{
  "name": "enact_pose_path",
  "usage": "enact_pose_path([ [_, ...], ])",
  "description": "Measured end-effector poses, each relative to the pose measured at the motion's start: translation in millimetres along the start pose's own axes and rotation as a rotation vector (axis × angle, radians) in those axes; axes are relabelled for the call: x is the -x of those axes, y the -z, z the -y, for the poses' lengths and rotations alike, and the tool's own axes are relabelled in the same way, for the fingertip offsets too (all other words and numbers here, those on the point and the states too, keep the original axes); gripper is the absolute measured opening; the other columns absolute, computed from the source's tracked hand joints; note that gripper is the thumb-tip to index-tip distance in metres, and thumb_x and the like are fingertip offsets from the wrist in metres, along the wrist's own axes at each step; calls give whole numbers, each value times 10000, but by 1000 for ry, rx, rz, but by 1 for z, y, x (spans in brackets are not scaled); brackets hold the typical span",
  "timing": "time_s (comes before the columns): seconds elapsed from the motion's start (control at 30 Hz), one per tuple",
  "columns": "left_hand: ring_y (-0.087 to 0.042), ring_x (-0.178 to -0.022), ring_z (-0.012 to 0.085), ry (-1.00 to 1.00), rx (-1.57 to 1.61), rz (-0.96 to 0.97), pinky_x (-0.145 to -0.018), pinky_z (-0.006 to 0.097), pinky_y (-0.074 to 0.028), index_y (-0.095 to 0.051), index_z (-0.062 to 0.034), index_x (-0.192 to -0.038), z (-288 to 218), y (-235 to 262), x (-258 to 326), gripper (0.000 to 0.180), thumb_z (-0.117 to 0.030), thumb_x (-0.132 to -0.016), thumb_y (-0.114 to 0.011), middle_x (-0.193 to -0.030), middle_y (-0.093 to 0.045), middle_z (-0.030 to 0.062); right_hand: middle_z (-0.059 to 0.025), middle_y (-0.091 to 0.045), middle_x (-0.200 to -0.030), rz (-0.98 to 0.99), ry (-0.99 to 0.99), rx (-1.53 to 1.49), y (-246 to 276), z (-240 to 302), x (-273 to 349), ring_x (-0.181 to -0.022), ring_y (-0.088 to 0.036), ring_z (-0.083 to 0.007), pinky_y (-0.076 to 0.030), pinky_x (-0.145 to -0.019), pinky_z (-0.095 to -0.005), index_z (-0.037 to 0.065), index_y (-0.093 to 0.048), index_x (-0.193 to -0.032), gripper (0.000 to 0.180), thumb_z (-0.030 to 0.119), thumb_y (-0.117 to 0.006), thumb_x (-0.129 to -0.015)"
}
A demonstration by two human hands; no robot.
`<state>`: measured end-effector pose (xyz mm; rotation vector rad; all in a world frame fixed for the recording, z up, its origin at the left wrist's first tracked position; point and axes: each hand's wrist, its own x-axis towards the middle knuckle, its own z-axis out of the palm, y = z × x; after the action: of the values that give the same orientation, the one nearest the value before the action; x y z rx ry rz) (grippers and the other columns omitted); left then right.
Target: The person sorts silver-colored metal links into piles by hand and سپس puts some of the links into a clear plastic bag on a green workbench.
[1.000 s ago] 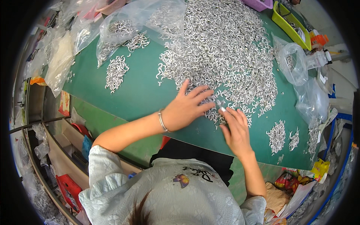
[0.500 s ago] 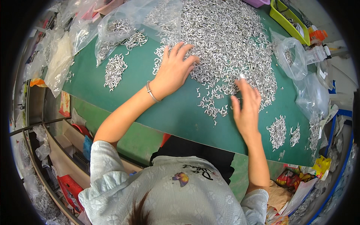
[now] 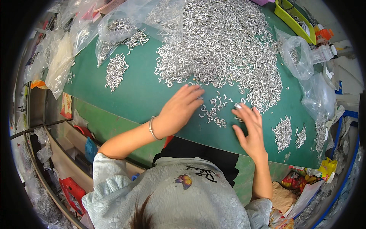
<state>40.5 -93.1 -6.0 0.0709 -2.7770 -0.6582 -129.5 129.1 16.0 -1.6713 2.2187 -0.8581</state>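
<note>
A large heap of small silver crescent-shaped metal pieces point(image 3: 225, 42) spreads over the green tabletop point(image 3: 141, 87). Below its near edge lies a small loose cluster of the same pieces point(image 3: 214, 110). My left hand point(image 3: 180, 110), with a bangle at the wrist, hovers or rests just left of this cluster, fingers stretched and slightly bent; what lies under the fingertips is hidden. To the cluster's right is my right hand point(image 3: 249, 129), fingers spread and thumb apart. Something whitish covers one of its fingertips. Neither hand visibly grips a piece.
Smaller piles of pieces sit at left point(image 3: 116, 72) and right point(image 3: 282, 133). Clear plastic bags point(image 3: 118, 32) lie at the far left, others point(image 3: 299, 57) at the right. A yellow-green basket point(image 3: 291, 21) and a clear bottle point(image 3: 323, 54) stand at the far right.
Both hands have drawn back toward me from the heap, the left one leaving its near left edge uncovered. The loose cluster now looks smaller and more separate from the heap.
</note>
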Motion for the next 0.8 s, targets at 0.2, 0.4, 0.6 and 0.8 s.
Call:
enact_pose_path([
  [0.2, -443, -1322, 342, -30, 91, 13, -1098, 487, -351, -606, 6, -1173, -38, -12, 4, 355, -1, -818, -621, -1367, -523, 156, -112, -601, -1297, -52, -43, -9, -13, 27, -5, -1329, -439, -334, -266, -1120, -506, 1, -471, -1346, 567, 64, -692, -828],
  [0.4, -425, -1342, 336, 82, 41, 20, -1115, 492, -332, -611, -14, -1191, -24, -7, 15, 377, 15, -815, -599, -1389, -508, 156, -150, -605, -1283, -214, -95, -6, -15, 5, 14, -1283, -495, -346, -326, -1088, -495, 20, -585, -1256, 438, 25, -668, -827],
  [0.6, -347, -1389, 359, -98, 233, 185, -1126, 560, -275, -551, -19, -1286, -54, -19, 13, 574, 73, -719, -576, -1458, -426, 155, -182, -444, -1451, -245, -344, 142, -27, -2, -2, -1406, -304, -389, -191, -1148, -516, -6, -316, -1462, 644, 212, -603, -928],
  [0.8, -421, -1337, 369, -31, 409, 26, -1116, 518, -311, -597, -11, -1219, -46, 7, 11, 431, 77, -798, -571, -1395, -498, 148, -176, -410, -1486, -80, -290, -19, -28, 25, -1, -1440, -257, -368, -161, -1165, -511, -5, -301, -1471, 664, 218, -605, -925],
])
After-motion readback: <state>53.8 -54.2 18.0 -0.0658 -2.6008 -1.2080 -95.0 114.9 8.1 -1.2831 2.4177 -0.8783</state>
